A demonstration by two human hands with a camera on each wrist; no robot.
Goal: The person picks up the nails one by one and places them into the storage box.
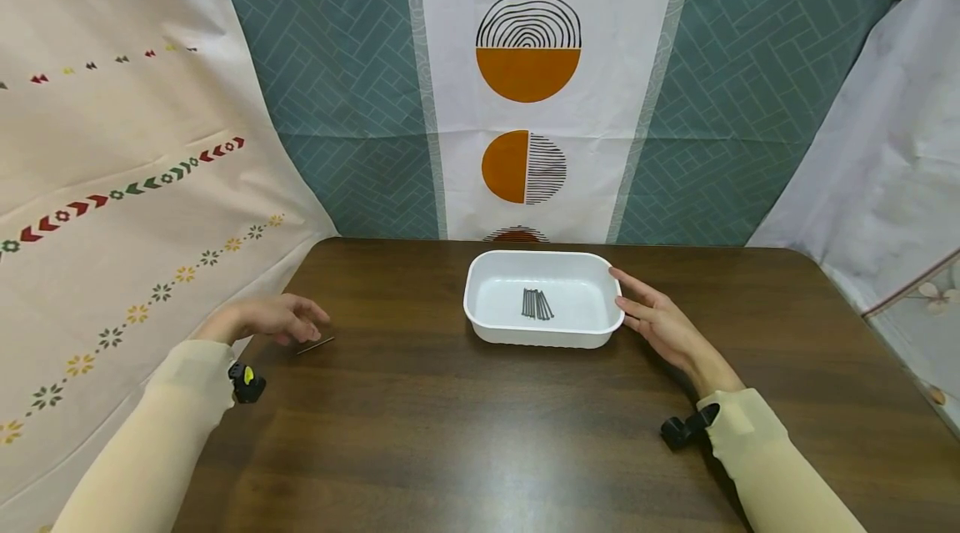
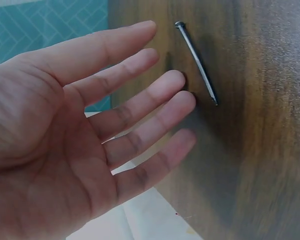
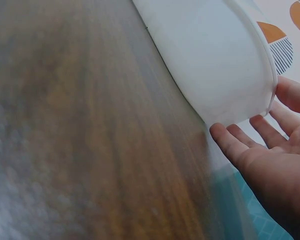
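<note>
A single nail [image 2: 197, 62] lies on the wooden table under my left hand [image 1: 277, 318]. In the left wrist view that hand's fingers [image 2: 155, 105] are spread and relaxed, a little apart from the nail, and the palm holds nothing. My right hand [image 1: 667, 333] is at the right end of a white plastic tray [image 1: 543, 338], its fingertips [image 3: 216, 129] touching the tray's outer wall and rim. Several nails [image 1: 537, 304] lie side by side on the tray's floor, roughly in the middle.
The brown table [image 1: 450, 433] spreads around the tray. Patterned cloths hang behind it: a teal and white one [image 1: 352, 99] at the back, a cream one [image 1: 150, 208] at the left and a white one [image 1: 885, 141] at the right.
</note>
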